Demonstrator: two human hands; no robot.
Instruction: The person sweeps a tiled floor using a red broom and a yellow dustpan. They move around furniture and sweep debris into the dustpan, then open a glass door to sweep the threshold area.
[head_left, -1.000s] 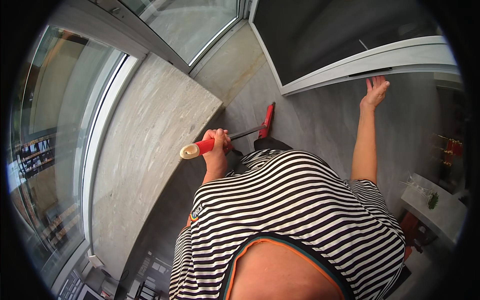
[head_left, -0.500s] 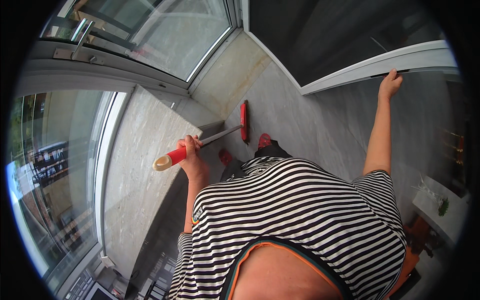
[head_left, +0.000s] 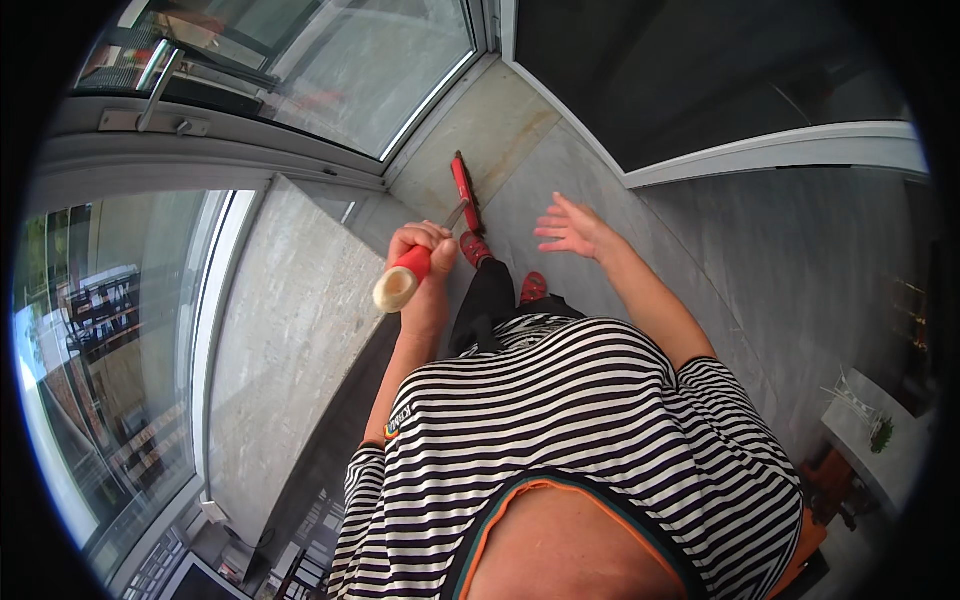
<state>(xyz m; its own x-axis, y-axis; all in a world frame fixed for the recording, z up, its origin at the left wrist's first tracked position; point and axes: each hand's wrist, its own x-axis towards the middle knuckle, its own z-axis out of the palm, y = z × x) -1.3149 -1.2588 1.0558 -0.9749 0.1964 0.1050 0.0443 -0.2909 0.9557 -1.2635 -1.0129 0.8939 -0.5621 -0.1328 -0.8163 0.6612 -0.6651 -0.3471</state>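
Observation:
My left hand [head_left: 423, 262] is wrapped round the red grip of a broom, just below the pale end cap. The broom's red head [head_left: 465, 192] rests on the floor in front of my feet, near the stone threshold. Only a short stretch of its thin shaft shows past my fist. My right hand [head_left: 574, 228] hangs in the air over the grey floor, fingers spread, holding nothing. It is apart from the white-framed dark screen door [head_left: 770, 153] at the upper right.
A stone ledge [head_left: 290, 320] runs along my left below a window [head_left: 130, 340]. Ahead stands a glass door [head_left: 350, 80] with a metal handle [head_left: 160, 85]. At the far right is a pale table [head_left: 860, 420] with a small green plant [head_left: 882, 434].
My right hand has let go of the screen door's edge and moved left, opening out. The broom grip has shifted right, and its head forward onto the threshold. My left foot has stepped forward.

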